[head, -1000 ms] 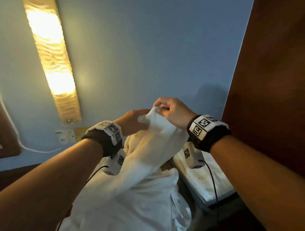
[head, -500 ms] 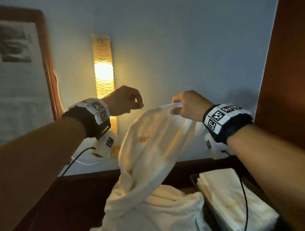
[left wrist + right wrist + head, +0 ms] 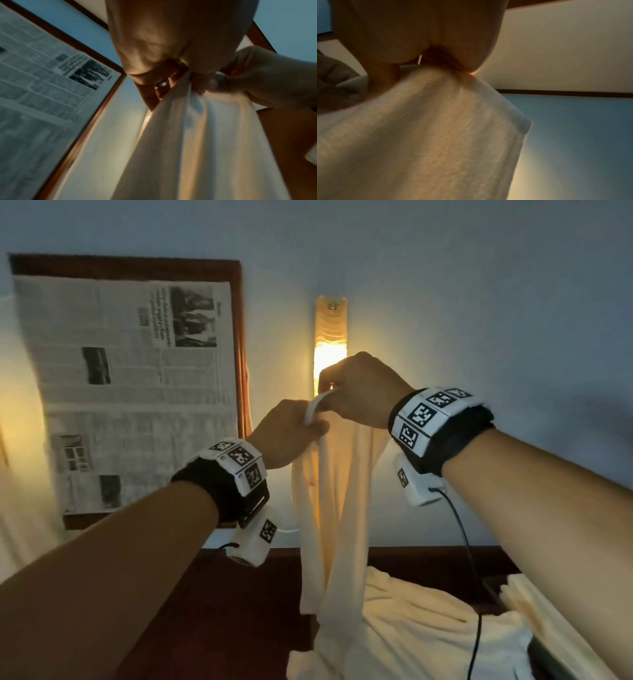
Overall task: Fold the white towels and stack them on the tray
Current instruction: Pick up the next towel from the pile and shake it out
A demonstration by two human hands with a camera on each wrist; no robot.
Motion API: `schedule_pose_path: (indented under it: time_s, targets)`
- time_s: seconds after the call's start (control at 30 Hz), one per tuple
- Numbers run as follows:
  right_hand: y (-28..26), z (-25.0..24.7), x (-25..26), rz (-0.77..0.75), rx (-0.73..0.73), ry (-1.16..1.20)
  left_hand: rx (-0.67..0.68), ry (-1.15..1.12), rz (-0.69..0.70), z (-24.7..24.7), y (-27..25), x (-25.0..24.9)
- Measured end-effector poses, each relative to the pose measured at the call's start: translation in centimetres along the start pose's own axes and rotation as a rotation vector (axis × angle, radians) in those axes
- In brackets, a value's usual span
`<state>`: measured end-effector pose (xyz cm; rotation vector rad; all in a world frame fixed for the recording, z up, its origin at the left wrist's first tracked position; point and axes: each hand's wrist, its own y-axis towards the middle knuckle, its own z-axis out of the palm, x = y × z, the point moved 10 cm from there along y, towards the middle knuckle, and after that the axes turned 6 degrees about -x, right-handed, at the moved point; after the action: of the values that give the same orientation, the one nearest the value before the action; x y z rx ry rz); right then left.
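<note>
A white towel (image 3: 337, 508) hangs in long folds from both raised hands in front of the wall lamp. My left hand (image 3: 291, 433) grips its top edge, and my right hand (image 3: 356, 392) pinches the same edge just above and to the right; the two hands touch. From the left wrist the towel (image 3: 205, 142) falls from curled fingers, one with a ring. From the right wrist the towel (image 3: 428, 128) drops from the pinch. Its lower end runs into a heap of white towels (image 3: 428, 631) on the dark table. Folded towels (image 3: 548, 621) lie at the lower right, the tray mostly hidden.
A lit wall lamp (image 3: 330, 337) glows behind the hands. A framed newspaper (image 3: 130, 385) hangs on the wall to the left. The dark wooden table (image 3: 222, 611) stretches below, with cables hanging from both wrist cameras.
The hands, apart half a second ago with the towel edge stretched between them, have come together. The towel now hangs narrow instead of spread. The view has swung left and up.
</note>
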<state>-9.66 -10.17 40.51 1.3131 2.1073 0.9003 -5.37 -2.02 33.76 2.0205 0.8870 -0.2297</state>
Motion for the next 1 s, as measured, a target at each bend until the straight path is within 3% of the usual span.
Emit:
schedule_pose_path:
  time_s: [0.23, 0.33, 0.53, 0.6, 0.67, 0.73, 0.8, 0.87, 1.0]
  targets:
    - [1.2, 6.3, 6.4, 0.104, 0.227, -0.096, -0.023, 0.156, 0.046, -12.6, -4.4, 5.4]
    - [1.1, 7.9, 6.7, 0.201, 0.186, -0.040, -0.105, 0.156, 0.028, -18.0, -5.8, 7.2]
    - [1.7, 9.4, 7.9, 0.402, -0.026, 0.368, -0.208, 0.071, -0.069, -24.4, -7.7, 11.4]
    - [2.2, 9.6, 9.3, 0.466, -0.116, 0.576, -0.231, 0.040, -0.132, -25.0, -8.8, 13.2]
    - [2.9, 10.1, 11.1, 0.482, -0.163, 0.745, -0.137, 0.089, -0.165, -23.8, -9.9, 14.4]
    - [4.1, 10.2, 13.6, 0.359, -0.148, 0.674, 0.065, 0.067, -0.199, -20.7, -11.1, 15.1]
    - [5.0, 11.3, 16.7, 0.202, -0.030, 0.523, 0.157, -0.008, -0.209, -18.0, -12.0, 15.4]
    - [5.3, 13.3, 18.3, 0.111, 0.070, 0.451, 0.078, -0.078, -0.191, -17.1, -11.8, 15.6]
    - [5.4, 15.3, 17.8, 0.103, 0.076, 0.468, -0.141, -0.134, -0.105, -17.6, -10.0, 16.1]
